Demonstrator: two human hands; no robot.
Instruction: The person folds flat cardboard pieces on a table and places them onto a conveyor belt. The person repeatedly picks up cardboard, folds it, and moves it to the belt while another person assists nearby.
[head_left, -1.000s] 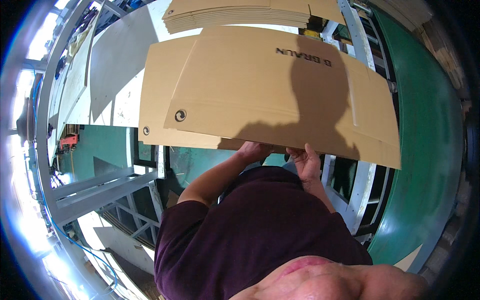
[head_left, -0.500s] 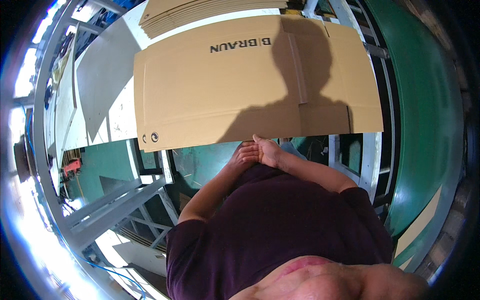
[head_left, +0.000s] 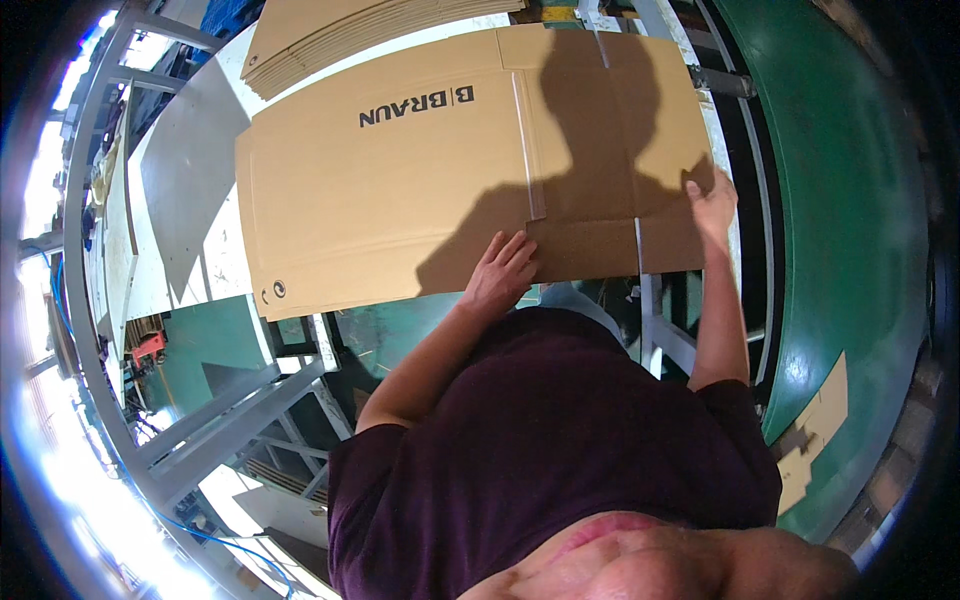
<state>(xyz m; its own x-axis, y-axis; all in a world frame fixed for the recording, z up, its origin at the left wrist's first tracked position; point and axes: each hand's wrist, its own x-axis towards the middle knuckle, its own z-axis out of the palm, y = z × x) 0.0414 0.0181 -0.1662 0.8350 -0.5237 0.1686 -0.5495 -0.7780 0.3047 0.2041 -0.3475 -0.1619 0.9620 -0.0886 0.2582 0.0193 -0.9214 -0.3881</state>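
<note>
A flattened brown cardboard box (head_left: 375,190) lies across the white table in front of me, with dark print along its far part and my shadow over its right half. My left hand (head_left: 497,272) rests on its near edge, close to a flap slit, with the fingers stretched out on the board. At the right end my right hand (head_left: 712,208) lies along the box's short edge, thumb apart from the fingers. Neither hand is wrapped round anything.
Behind the box a stack of flat cardboard (head_left: 330,45) sits on the white table (head_left: 190,170). A green conveyor belt (head_left: 830,250) curves along the right, carrying a cardboard piece (head_left: 818,420). Grey metal frames (head_left: 225,410) stand at the left.
My hands were together at the near edge and have parted, the right one reaching to the right end. The cardboard box has shifted left. A cardboard piece shows farther along the green belt.
</note>
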